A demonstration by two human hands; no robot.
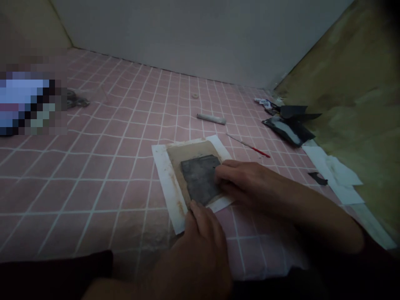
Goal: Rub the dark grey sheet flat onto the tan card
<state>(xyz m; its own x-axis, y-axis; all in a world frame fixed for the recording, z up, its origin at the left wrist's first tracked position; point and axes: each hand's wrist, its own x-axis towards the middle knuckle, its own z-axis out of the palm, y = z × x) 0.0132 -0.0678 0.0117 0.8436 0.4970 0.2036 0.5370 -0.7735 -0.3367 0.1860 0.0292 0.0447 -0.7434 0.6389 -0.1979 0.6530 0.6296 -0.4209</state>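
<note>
A dark grey, roughly square sheet (200, 177) with a worn surface lies on a brown sheet (175, 153), over white paper (165, 189). My right hand (240, 177) is closed at the dark sheet's right edge, its fingers bent inward; the grip itself is partly hidden. At the lower edge, my left hand (204, 233) has its fingers together, the tips on the dark sheet's bottom corner. Brown smudges mark the white paper's left margin. Just beyond the right hand lies a thin tool with a red handle (261, 153).
Pink checked cloth (131, 179) covers the surface. Farther back lie a grey stick (211, 119) and a small ring (195, 96). Black packets (289, 130), a dark scrap (318, 178) and white papers (339, 175) line the right side. A pixelated patch covers the left edge.
</note>
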